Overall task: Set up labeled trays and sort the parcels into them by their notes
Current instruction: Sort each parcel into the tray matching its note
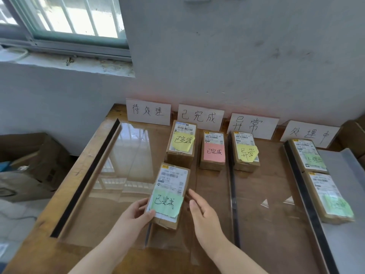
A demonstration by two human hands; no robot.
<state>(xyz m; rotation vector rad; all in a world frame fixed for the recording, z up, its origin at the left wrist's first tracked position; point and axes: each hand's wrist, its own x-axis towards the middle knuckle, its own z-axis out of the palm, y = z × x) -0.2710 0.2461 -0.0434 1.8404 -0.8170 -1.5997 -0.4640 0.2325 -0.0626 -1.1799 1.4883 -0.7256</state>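
The left hand [138,212] is gripping a parcel [169,192], the right hand [203,212] hovering loose-fingered beside it, apparently placing it before the matching sign [200,116]; releasing probably comes next.

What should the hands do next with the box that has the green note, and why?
Probably the left hand should set its parcel down beside the yellow-note parcel and pink-note parcel, below the 已完成 sign: its green note appears to read the same as theirs.

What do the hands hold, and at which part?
The left hand grips the green-noted 已完成 parcel at its near left corner; the right hand holds nothing.
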